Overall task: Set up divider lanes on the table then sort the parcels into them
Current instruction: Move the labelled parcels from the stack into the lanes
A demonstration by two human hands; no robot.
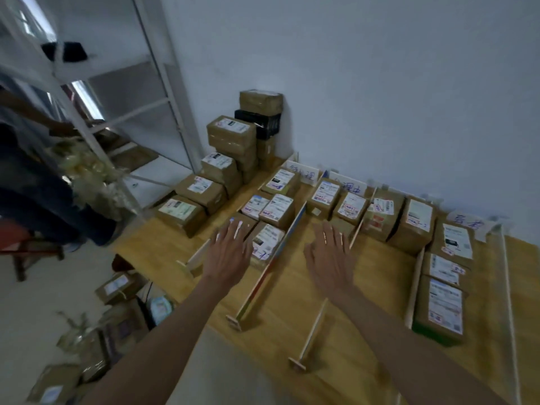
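Over the wooden table (181, 247), left hand (229, 252) and right hand (330, 258) reach forward, fingers spread.

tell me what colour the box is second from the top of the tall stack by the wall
Black box, under a brown one; head view.

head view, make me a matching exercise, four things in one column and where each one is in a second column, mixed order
Things:
1. black box
2. left hand
3. right hand
4. green-based parcel

Places:
A. near end of the far right lane
B. in the stack against the wall, under the top brown parcel
C. over the lane left of the coloured divider
D. over the lane right of the coloured divider

Pairs: 1-B, 2-C, 3-D, 4-A
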